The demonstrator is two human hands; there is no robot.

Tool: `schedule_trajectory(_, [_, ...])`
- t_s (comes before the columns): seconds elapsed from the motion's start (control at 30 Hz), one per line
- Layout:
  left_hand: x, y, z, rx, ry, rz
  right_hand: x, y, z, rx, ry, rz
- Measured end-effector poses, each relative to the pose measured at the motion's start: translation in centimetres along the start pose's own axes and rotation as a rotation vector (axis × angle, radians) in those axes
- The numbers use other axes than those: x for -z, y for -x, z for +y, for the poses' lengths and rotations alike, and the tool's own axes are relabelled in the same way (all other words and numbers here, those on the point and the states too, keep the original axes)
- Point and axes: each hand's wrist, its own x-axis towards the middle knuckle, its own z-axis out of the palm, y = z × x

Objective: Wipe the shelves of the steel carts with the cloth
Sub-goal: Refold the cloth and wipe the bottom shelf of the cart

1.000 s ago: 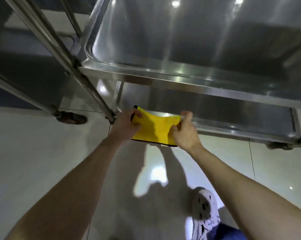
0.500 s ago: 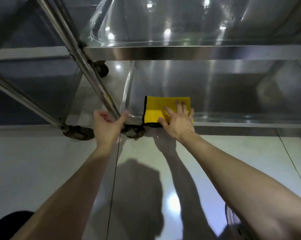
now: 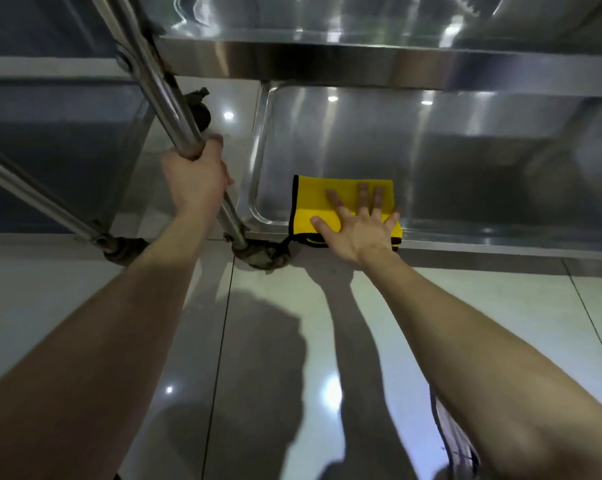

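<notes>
1. The yellow cloth (image 3: 311, 202) lies folded flat on the bottom shelf (image 3: 466, 161) of the steel cart. It sits in the near left corner, its near edge draped over the shelf's front lip, which looks like a sensible corner to begin a stroke from.
2. The right hand (image 3: 358, 233) rests palm-down on the cloth with fingers straight and spread. This wide, flat press probably lets the cloth slide with the hand rather than bunch.
3. The left hand (image 3: 195, 181) is wrapped round the cart's upright post (image 3: 168, 98), fingers curled tight about the tube. The cart stands on a caster (image 3: 258, 256) at that corner, so this grip likely braces it against the push of wiping.
4. The upper shelf (image 3: 327, 60) overhangs, so the right arm reaches in low beneath it.
5. Another cart (image 3: 50, 140) stands just to the left, on the glossy tiled floor (image 3: 275, 341).
</notes>
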Motion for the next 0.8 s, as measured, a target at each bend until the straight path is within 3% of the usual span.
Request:
schedule_trajectory(0.13, [-0.7,0.3,-0.2,-0.011,0.102,0.067,0.9,-4.9,0.6,0.003,0.014,-0.041])
schedule_trajectory(0.27, [-1.1,0.8,-0.4,-0.094,0.114,0.067,1.9,-10.3,-0.1,0.033,-0.053,0.041])
schedule_trajectory(0.5, [-2.0,0.6,-0.7,-0.113,0.16,0.16,3.7,-18.3,-6.6,0.095,0.042,0.108])
schedule_trajectory(0.8, [-2.0,0.6,-0.2,-0.106,0.15,0.176,1.0,-8.1,-8.7,0.223,0.039,0.031])
